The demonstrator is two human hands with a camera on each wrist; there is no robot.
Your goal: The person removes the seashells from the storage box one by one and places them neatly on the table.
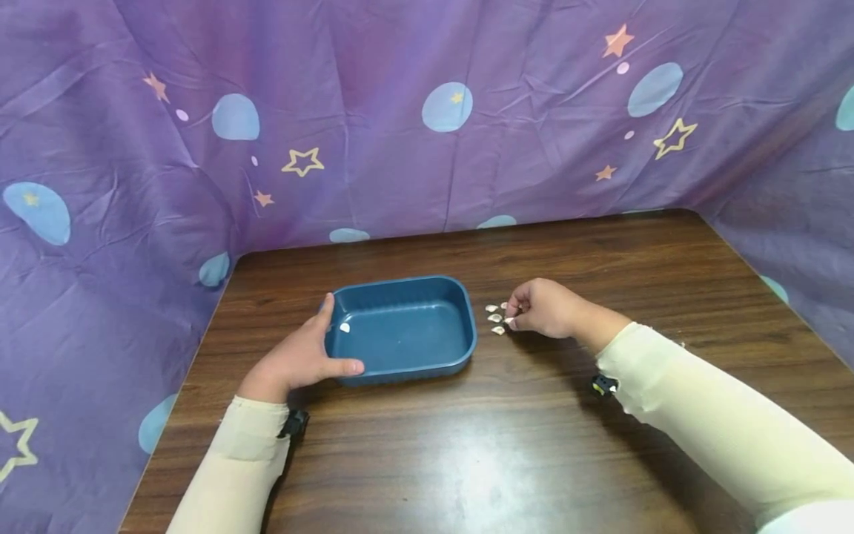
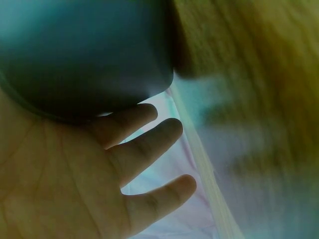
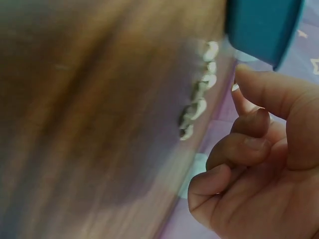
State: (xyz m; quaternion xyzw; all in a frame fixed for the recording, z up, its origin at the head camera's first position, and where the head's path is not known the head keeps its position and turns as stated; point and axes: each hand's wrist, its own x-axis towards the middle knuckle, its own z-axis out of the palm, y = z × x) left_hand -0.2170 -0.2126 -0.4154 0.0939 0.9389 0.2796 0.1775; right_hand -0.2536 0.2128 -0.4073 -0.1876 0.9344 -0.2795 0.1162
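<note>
A blue rectangular plastic tray (image 1: pixel 400 368) sits on the table, one small white piece (image 1: pixel 345 327) lying inside at its left end. My left hand (image 1: pixel 303 356) spans that end, the thumb across the near rim and the index finger at the far corner. In the left wrist view, the other fingers (image 2: pixel 144 154) extend straight beneath the tray. To the tray's right lie several small whitish, shell-like pieces (image 1: pixel 495 318). Beside them, my right hand (image 1: pixel 543 308) pinches one such piece (image 3: pixel 235 87) between thumb and index finger, its remaining fingers curled towards the palm.
The brown wood-grain table (image 1: pixel 467 452) extends around the tray on all sides. A purple curtain (image 1: pixel 373 111) with stars and blue spots hangs behind the table and along both sides. Small dark devices (image 1: pixel 603 385) are strapped at both wrists.
</note>
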